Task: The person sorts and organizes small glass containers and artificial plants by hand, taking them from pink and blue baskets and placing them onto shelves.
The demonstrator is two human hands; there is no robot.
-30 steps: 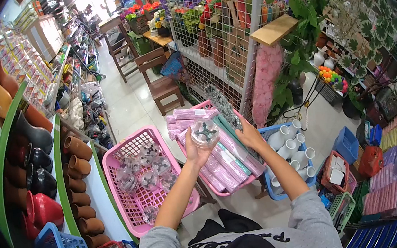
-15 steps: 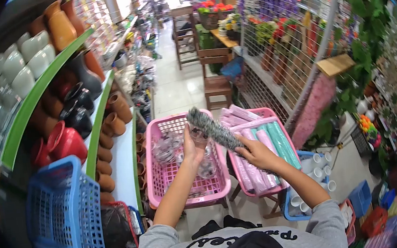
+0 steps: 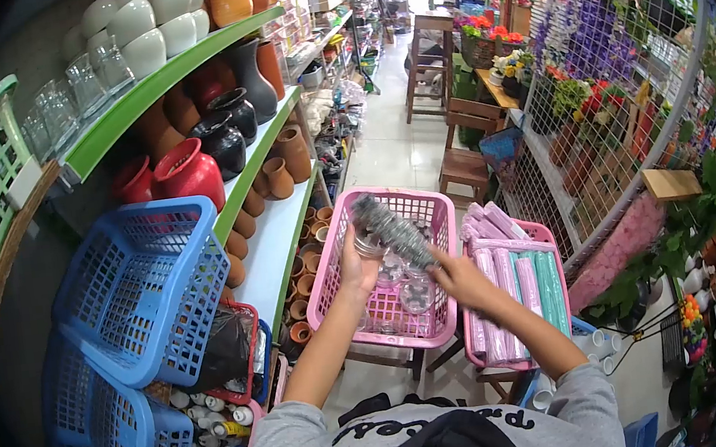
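My right hand [image 3: 463, 277] is closed around the near end of a grey, bristly duster [image 3: 394, 233], which slants up and to the left. My left hand [image 3: 357, 264] grips a small clear cup-like container [image 3: 368, 245], partly covered by the duster's far end. Both hands are over a pink plastic basket [image 3: 393, 339] holding several clear round containers [image 3: 417, 296]. To its right, another pink basket [image 3: 552, 247] is filled with wrapped lilac and teal rolls [image 3: 507, 290].
Blue baskets [image 3: 140, 288] stand at my left, beside green-edged shelves [image 3: 175, 90] of pots and white cups. Wooden chairs [image 3: 464, 145] line the tiled aisle [image 3: 387, 127]. A wire-mesh rack [image 3: 600, 99] with artificial flowers rises on the right.
My view has turned left, so the baskets and shelves appear farther right. The duster still crosses the clear container, and both hands keep their holds.
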